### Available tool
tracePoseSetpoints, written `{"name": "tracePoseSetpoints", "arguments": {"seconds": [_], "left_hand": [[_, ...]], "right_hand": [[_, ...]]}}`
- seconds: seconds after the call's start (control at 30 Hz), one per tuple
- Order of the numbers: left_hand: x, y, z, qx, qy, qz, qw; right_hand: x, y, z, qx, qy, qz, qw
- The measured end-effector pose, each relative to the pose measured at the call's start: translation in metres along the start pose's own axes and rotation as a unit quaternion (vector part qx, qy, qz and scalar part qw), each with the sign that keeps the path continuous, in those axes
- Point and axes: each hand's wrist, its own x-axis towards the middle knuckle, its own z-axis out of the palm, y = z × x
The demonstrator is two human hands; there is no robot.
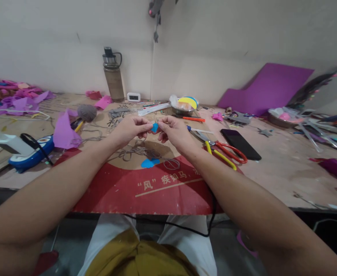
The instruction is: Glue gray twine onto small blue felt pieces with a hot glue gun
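Between my two hands is a small blue piece, flat like foam or felt sheet. My left hand pinches its left side with thumb and forefinger. On the other side my right hand grips it the same way, fingers curled. Below them, on a red and tan cardboard sheet, lie more blue cut pieces. Loose grey yarn trails across the cardboard under the hands, leading toward a grey yarn ball at the left.
Right of my hands lie red-handled scissors, yellow-handled pliers and a black phone. A water bottle and small white clock stand at the back. Purple sheet leans on the wall. A blue power strip sits left.
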Motion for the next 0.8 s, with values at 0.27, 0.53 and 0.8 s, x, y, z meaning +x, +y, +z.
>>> {"name": "tracePoseSetpoints", "arguments": {"seconds": [0.27,0.53,0.8], "left_hand": [[0.0019,-0.002,-0.0004,-0.041,0.006,-0.033,0.999],[0.0017,-0.001,0.0043,-0.178,-0.007,-0.014,0.984],[0.0008,-0.0014,0.0023,-0.145,0.001,0.046,0.988]], "right_hand": [[0.0042,0.0051,-0.0008,-0.006,-0.003,-0.034,0.999],[0.0033,0.0054,0.0015,0.019,0.043,-0.048,0.998],[0.0009,0.0033,0.0012,0.052,0.047,-0.044,0.997]]}}
